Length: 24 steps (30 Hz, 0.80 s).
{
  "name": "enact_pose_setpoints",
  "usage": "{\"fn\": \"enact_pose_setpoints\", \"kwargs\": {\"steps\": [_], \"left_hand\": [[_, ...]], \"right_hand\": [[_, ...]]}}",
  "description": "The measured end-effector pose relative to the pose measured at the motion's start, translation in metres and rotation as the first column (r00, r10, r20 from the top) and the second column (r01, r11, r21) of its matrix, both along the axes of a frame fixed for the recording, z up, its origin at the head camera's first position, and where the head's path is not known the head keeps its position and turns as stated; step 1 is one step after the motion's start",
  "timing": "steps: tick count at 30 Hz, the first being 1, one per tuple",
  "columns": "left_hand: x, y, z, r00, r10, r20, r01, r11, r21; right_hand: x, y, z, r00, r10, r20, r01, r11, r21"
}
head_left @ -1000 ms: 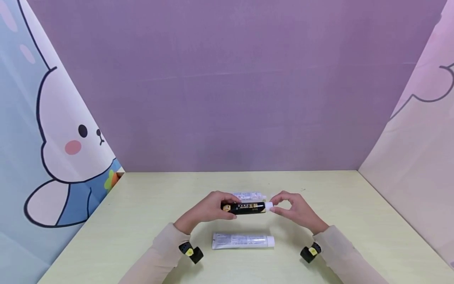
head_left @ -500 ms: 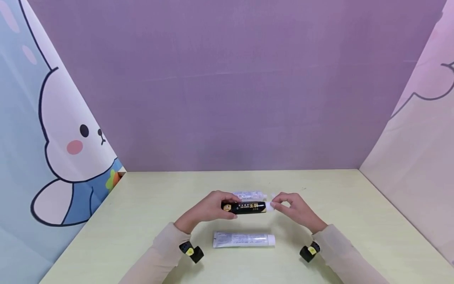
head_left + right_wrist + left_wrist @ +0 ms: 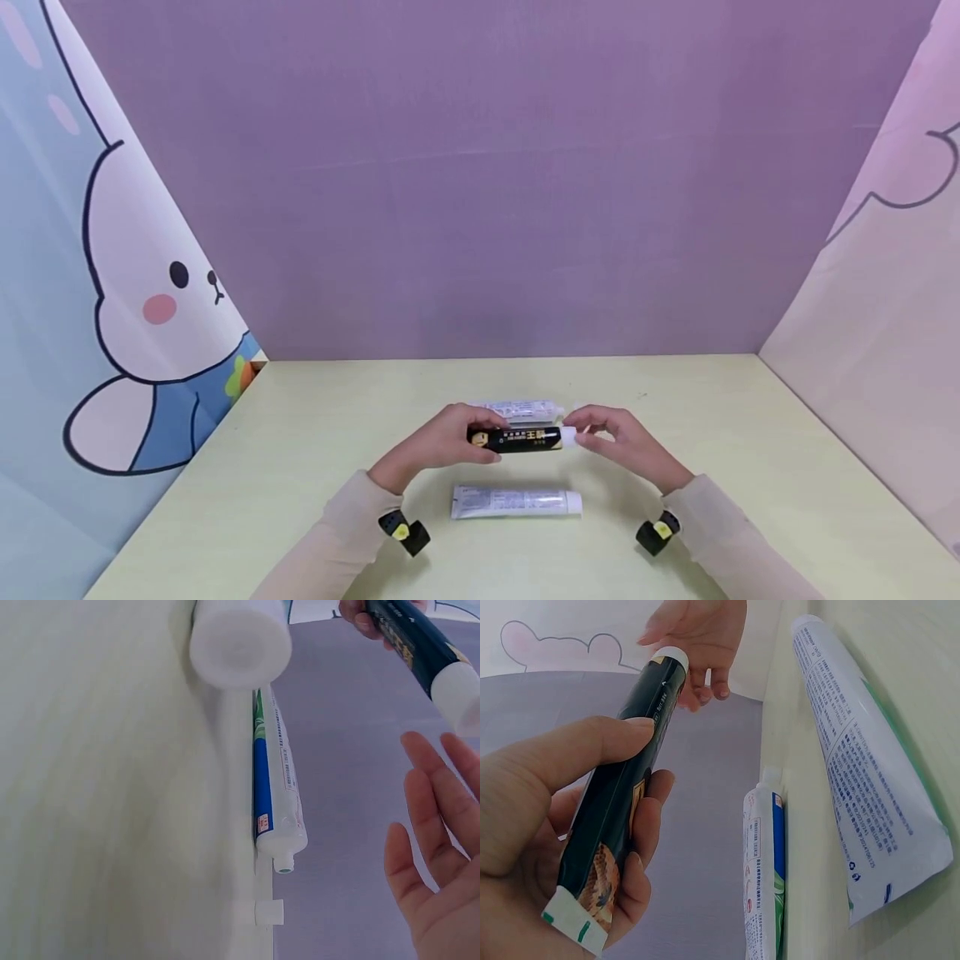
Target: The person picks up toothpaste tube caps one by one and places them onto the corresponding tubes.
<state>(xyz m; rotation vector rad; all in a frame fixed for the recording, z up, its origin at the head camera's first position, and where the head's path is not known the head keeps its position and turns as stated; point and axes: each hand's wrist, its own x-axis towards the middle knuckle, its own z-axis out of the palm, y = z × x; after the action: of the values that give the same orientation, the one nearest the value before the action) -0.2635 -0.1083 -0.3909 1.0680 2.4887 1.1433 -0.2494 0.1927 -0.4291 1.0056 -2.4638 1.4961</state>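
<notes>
My left hand [image 3: 450, 437] grips a black toothpaste tube [image 3: 528, 440] with gold lettering, thumb on one side and fingers on the other. The tube is held level above the table, its white cap [image 3: 672, 655] pointing right. My right hand [image 3: 626, 437] is at that cap, fingers spread loosely around its end. In the right wrist view, the visible fingers [image 3: 431, 817] are extended and apart from the cap. A white toothpaste tube [image 3: 517, 502], capped, lies nearer me. Behind the black one lies another white-and-blue toothpaste tube [image 3: 279, 787] with a bare nozzle.
A small loose white cap [image 3: 270, 912] rests on the table near the bare nozzle. The pale table [image 3: 337, 400] ends at a purple backdrop [image 3: 480, 183]. Printed cloth panels [image 3: 150, 292] stand at both sides.
My right fingers close on the cap half a second ago, and now they have loosened and spread around it. My left hand keeps the black toothpaste tube in place.
</notes>
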Motion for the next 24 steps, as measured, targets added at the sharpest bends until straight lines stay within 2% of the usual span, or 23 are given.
{"fn": "enact_pose_setpoints", "kwargs": {"steps": [7, 10, 14, 20, 24], "left_hand": [[0.004, 0.002, 0.002, 1.000, -0.001, -0.005, 0.001, 1.000, -0.013], [0.004, 0.003, 0.002, 1.000, 0.002, -0.005, -0.002, 1.000, -0.012], [0.002, 0.005, 0.002, 1.000, 0.001, -0.002, -0.001, 1.000, -0.012], [0.001, 0.007, 0.001, 1.000, 0.003, -0.006, -0.003, 1.000, -0.017], [-0.001, 0.008, 0.002, 1.000, 0.006, -0.015, -0.006, 1.000, -0.021]], "right_hand": [[0.002, -0.003, 0.000, 0.992, 0.054, -0.117, -0.050, 0.998, 0.031], [0.007, -0.006, 0.009, 0.987, 0.055, -0.151, -0.052, 0.998, 0.021], [0.012, -0.007, 0.017, 0.987, 0.045, -0.151, -0.041, 0.999, 0.027], [0.002, 0.000, 0.005, 0.988, 0.016, -0.151, -0.009, 0.999, 0.044], [-0.003, 0.004, 0.003, 0.989, 0.004, -0.145, 0.002, 0.999, 0.040]]}}
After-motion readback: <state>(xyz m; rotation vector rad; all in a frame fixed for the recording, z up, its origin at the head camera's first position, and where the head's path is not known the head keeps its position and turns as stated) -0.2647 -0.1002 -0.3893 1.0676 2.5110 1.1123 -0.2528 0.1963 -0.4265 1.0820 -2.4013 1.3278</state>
